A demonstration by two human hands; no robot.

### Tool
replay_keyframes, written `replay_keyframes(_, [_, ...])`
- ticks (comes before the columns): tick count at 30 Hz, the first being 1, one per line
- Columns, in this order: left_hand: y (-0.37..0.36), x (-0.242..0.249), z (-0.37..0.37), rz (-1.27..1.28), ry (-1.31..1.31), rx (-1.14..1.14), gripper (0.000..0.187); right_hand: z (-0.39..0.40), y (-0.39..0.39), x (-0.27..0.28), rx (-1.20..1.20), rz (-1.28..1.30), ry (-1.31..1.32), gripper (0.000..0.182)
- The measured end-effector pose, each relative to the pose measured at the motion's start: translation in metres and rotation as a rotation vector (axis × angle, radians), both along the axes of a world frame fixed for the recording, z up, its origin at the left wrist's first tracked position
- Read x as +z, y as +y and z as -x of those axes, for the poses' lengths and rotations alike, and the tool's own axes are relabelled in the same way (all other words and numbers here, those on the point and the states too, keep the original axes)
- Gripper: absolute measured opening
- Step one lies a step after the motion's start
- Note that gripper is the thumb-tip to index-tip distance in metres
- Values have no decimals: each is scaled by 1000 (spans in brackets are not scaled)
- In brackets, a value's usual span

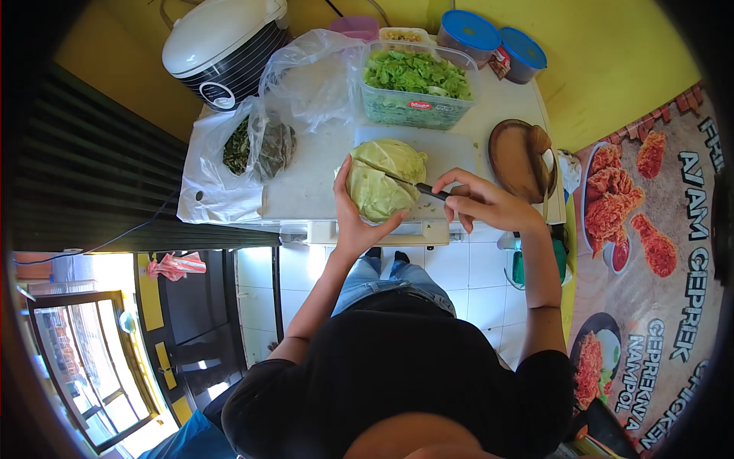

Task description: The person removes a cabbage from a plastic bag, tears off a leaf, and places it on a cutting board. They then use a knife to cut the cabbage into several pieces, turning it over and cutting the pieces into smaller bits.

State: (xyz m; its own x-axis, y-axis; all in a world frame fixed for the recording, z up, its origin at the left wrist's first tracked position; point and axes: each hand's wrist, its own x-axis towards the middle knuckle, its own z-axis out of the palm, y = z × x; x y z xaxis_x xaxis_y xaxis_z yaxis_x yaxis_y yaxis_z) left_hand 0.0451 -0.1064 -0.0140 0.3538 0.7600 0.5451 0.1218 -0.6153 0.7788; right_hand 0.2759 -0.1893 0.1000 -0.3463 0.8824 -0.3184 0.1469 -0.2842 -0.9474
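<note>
A pale green cabbage (378, 197) sits on a white cutting board (453, 149) near the table's front edge. My left hand (355, 220) cups its left and near side, thumb and fingers spread around the leaves. In my right hand (489, 203) is the black handle of a knife (433, 191), gripped by the fingers. The knife's blade reaches left into the cabbage, and a dark slit runs across the top leaves. Part of the blade is hidden in the cabbage.
Behind the board stands a clear plastic box (417, 111) of chopped lettuce. A brown wooden mortar (508, 157) is at the right. On the left lie plastic bags (306, 80) with dark greens (237, 149), below a rice cooker (225, 46). Blue-lidded tubs (470, 30) stand at the back.
</note>
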Motion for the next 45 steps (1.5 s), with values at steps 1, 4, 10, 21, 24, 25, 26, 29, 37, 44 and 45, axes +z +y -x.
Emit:
replay_keyframes(1, [-1,4,1,71,-57,-57,102,-1,0,1,-1,3,2,32])
replay_keyframes(4, [2,2,-5,348,-199,24,84,-1,2,0,-48,-141,157,31])
replay_keyframes(10, [13,2,-22,374,-218,135,70,27,20,-1,-371,-360,12,25])
replay_keyframes(21, [42,11,-20,377,-259,-17,81,54,74,-6,-381,-719,266,23])
replay_keyframes(24, [50,10,-19,368,-252,-96,83,59,87,1,-357,-731,256,23])
replay_keyframes(25, [55,9,-20,368,-260,-127,83,60,92,4,-370,-758,213,24])
replay_keyframes(26, [60,8,-21,367,-256,-131,83,60,97,7,-375,-759,214,24])
replay_keyframes(29, [72,2,-22,396,-230,-196,71,61,109,15,-392,-816,163,23])
replay_keyframes(37, [75,-6,-20,608,-329,-249,46,72,132,21,-479,-926,90,24])
replay_keyframes(44, [75,-8,-19,611,-334,-213,42,79,138,9,-482,-1143,244,15])
replay_keyframes(45, [75,-8,-19,610,-336,-212,42,79,139,8,-479,-1144,244,15])
